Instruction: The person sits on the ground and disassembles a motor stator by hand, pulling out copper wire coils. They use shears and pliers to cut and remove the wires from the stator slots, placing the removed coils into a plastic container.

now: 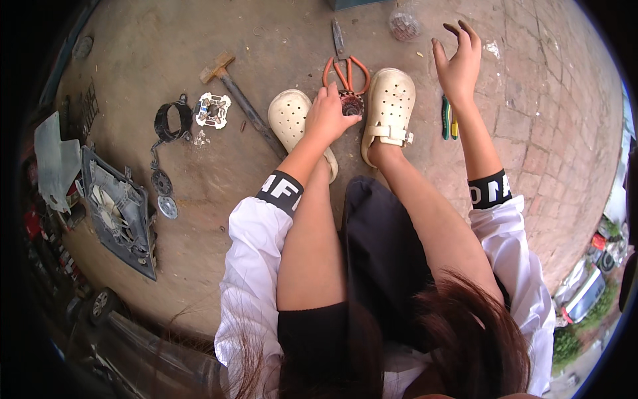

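My left hand (326,114) is between my two cream clogs, its fingers and thumb around a small round motor part (352,103) with a dark toothed rim and reddish windings. My palm hides part of it. Just beyond it on the ground lie shears (339,45) with orange handles, pointing away from me. Out to the right, my right hand (459,65) is raised with fingers spread and dark smudges on the fingertips; it holds nothing. Nearest to it, by my right wrist, is a hand tool (448,118) with green and yellow handles, partly hidden by my forearm.
A hammer (241,99) lies left of my left clog (291,119). Further left are a white motor end piece (213,110), a black ring bracket (172,119) and a fan assembly (117,212). A bundle of fine wire (404,25) sits beyond my right clog (394,99).
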### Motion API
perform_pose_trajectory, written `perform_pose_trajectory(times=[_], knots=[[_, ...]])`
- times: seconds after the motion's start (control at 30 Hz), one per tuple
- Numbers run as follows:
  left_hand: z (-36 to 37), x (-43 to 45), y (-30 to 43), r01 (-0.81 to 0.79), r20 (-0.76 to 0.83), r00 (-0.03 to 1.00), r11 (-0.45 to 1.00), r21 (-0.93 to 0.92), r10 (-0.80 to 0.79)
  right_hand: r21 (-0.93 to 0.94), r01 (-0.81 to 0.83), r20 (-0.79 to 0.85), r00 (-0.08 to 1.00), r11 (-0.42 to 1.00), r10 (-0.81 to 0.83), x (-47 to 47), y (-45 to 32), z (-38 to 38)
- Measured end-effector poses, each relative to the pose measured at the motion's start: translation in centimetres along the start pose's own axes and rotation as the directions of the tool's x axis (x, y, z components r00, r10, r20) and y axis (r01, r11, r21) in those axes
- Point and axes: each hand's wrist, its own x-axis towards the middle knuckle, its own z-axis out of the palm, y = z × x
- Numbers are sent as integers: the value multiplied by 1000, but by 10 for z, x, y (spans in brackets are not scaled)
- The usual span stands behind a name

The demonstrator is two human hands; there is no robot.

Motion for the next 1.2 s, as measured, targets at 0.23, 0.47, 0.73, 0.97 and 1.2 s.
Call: perform_pose_trajectory(times=[0.23,0.47,0.73,0.97,1.2], knots=[[8,-4,-13,-27,-70,997,996,-84,21,491,-257,585,805,833,-96,-64,-60,3],[-34,-43,-3,-21,-115,992,802,-597,-59,502,-706,860,467,500,-203,-66,-76,-10],[-106,-101,59,-140,-300,952,793,-594,-57,548,-798,826,471,249,-309,-53,-113,-47],[-120,-114,64,-218,-350,932,911,-350,89,522,-852,795,471,35,-383,-56,-126,-51],[-124,-122,57,-218,-284,956,824,-523,73,472,-869,847,401,148,-349,-49,-133,-66]])
